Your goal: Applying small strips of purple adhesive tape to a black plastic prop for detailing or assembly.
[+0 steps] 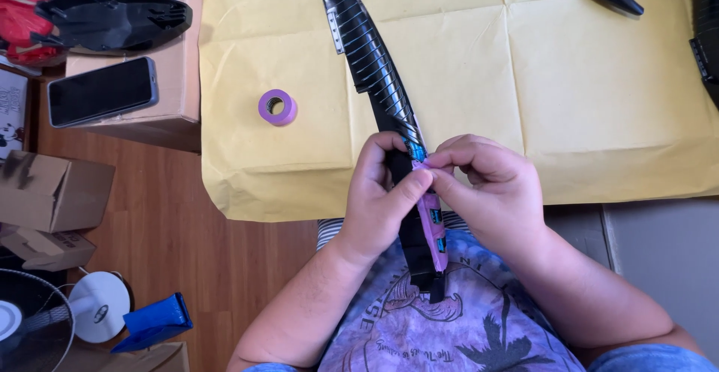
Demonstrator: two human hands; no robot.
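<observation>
I hold the long black ribbed part (pixel 382 87) lengthwise, its far end lying on the yellow paper (pixel 584 95) that covers the tabletop, its near end over my lap so both hands can work it. My left hand (pixel 382 200) has its grip clamped around the part's side; my right hand (pixel 490 188) has its grip pinched together on the purple tape (pixel 432 218) wrapped along the part. The purple tape roll (pixel 278 107) stands apart on the paper. A phone (pixel 102 91) lies on a cardboard box (pixel 180 65); I cannot see inside any box.
</observation>
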